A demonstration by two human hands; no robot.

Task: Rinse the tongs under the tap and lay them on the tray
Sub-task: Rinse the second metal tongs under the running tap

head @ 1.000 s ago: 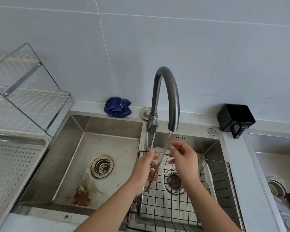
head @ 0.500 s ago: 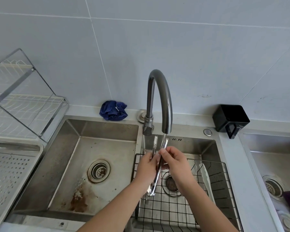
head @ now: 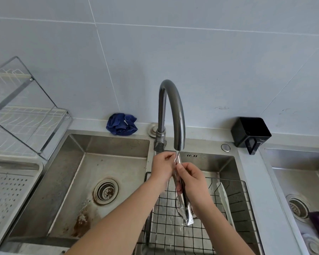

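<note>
The tongs (head: 180, 190) are held upright under the tap (head: 170, 115), gripped near the top by the left hand (head: 162, 167) and mid-shaft by the right hand (head: 191, 181), with the fingers of both closed on them. Wet metal could be let slip into the wire basket (head: 234, 197) below. The tray (head: 9, 190), seemingly the perforated one, lies at 9 o'clock; the left basin (head: 77, 173) must be crossed. A blue cloth (head: 121, 124) sits at 11 o'clock.
</note>
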